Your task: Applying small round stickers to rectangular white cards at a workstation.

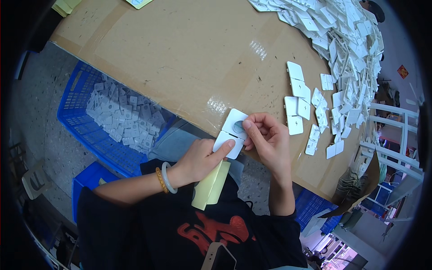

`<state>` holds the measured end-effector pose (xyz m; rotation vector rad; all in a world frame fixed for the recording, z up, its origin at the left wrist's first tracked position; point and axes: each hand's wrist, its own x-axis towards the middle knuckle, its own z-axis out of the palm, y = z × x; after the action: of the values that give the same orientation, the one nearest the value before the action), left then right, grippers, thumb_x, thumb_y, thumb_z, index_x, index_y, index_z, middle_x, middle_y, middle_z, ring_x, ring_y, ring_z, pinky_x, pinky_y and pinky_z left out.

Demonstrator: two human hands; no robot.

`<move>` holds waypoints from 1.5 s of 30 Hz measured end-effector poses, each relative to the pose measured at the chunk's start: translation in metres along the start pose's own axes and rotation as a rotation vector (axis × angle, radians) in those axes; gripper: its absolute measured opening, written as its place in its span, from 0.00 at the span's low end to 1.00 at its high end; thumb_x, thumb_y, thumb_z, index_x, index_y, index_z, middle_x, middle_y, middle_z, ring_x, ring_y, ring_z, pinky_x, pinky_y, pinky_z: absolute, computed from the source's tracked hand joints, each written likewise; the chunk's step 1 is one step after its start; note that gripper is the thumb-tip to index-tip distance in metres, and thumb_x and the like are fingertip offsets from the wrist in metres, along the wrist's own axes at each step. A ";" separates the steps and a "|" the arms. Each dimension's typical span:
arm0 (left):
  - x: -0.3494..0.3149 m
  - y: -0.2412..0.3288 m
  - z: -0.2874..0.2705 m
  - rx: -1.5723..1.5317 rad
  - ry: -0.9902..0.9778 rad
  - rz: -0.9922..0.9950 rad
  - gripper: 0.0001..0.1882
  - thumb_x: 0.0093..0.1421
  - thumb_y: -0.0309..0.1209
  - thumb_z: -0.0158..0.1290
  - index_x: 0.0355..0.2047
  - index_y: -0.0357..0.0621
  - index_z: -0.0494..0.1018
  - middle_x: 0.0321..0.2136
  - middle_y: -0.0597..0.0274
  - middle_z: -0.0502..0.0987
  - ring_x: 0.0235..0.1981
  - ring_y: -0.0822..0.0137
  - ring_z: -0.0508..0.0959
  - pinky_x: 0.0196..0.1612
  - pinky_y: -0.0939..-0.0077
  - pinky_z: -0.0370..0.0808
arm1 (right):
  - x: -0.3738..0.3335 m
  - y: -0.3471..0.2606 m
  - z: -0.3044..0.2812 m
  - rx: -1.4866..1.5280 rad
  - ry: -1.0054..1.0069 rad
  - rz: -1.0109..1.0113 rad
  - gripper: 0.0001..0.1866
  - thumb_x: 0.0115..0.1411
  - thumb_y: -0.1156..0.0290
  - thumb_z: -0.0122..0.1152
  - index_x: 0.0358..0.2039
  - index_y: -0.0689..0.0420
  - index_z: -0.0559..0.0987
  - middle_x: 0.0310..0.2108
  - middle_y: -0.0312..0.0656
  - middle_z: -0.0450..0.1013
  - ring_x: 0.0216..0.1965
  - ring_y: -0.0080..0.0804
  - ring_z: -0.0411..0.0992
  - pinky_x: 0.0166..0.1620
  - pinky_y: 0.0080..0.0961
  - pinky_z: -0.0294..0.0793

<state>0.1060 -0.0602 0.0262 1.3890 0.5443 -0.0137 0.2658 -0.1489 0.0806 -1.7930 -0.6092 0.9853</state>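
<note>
My left hand [201, 160], with a white bangle [168, 177] and a yellow beaded bracelet at the wrist, grips a white plastic plate [227, 139] made of two square panels. Its thumb lies on the lower panel. Under that hand hangs a folded pale yellow sheet [211, 185]; whether the same fingers hold it is hidden. On the upper panel sits a round grey sticker [239, 127]. My right hand [268, 140] is closed over the sticker's right edge, thumb and forefinger pinched there. The other right fingers are curled.
A cardboard-covered table [180, 54] carries a large heap of white plates [342, 45] at far right, with several loose white plates [294, 114] nearer. At left, a blue basket [74, 110] holds many white plates with round stickers. A blue bin [83, 180] stands below it.
</note>
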 end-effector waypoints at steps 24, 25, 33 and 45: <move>0.000 0.000 0.001 0.016 0.003 0.021 0.28 0.71 0.49 0.43 0.29 0.35 0.78 0.19 0.57 0.79 0.23 0.66 0.81 0.27 0.72 0.74 | -0.005 0.001 0.015 -0.388 0.165 -0.289 0.11 0.59 0.74 0.69 0.41 0.64 0.80 0.24 0.32 0.72 0.22 0.12 0.66 0.23 0.10 0.65; 0.000 -0.001 0.001 0.015 0.006 0.022 0.28 0.71 0.49 0.43 0.29 0.35 0.78 0.19 0.57 0.79 0.23 0.66 0.81 0.27 0.72 0.74 | -0.006 -0.007 0.022 -0.472 0.291 -0.344 0.12 0.56 0.74 0.71 0.40 0.63 0.80 0.25 0.32 0.71 0.22 0.13 0.65 0.23 0.12 0.64; -0.004 -0.009 -0.007 0.040 -0.006 0.058 0.30 0.70 0.51 0.43 0.31 0.33 0.78 0.21 0.50 0.80 0.25 0.57 0.82 0.31 0.66 0.75 | 0.010 0.015 0.014 -0.649 0.315 -0.505 0.07 0.57 0.73 0.70 0.33 0.62 0.82 0.27 0.38 0.74 0.24 0.22 0.68 0.27 0.20 0.67; -0.071 -0.083 -0.082 -0.632 0.991 -0.555 0.38 0.62 0.70 0.38 0.37 0.45 0.74 0.16 0.69 0.68 0.15 0.73 0.65 0.22 0.82 0.62 | -0.029 0.039 -0.065 -1.267 0.547 -0.794 0.21 0.49 0.80 0.70 0.46 0.51 0.85 0.45 0.35 0.81 0.48 0.36 0.74 0.56 0.32 0.61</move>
<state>-0.0127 -0.0220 -0.0304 0.5125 1.5896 0.3843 0.3035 -0.2199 0.0690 -2.3295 -1.5985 -0.6178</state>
